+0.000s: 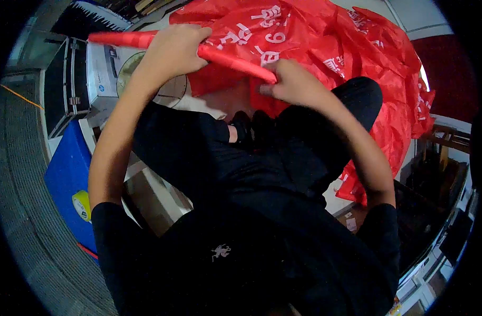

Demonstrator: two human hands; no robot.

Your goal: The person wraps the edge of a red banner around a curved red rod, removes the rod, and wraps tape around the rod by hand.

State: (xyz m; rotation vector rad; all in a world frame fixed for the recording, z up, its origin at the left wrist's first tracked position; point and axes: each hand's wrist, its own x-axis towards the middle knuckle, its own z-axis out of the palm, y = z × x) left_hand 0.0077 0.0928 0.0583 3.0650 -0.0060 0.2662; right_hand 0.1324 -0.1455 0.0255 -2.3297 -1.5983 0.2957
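Observation:
A large red cloth banner with white printed characters lies crumpled in front of my legs and off to the right. One edge of it is gathered into a narrow rolled strip that runs between my hands and sticks out past the left one. My left hand is closed around this strip at the upper left. At the strip's right end, my right hand grips the banner with fingers bent, slightly lower. Part of the strip is hidden under my left fingers.
My bent legs in black trousers sit below the banner. To the left are a white printed box, a black case, and a blue surface with a yellow tape roll. A toothed saw blade is at the upper left.

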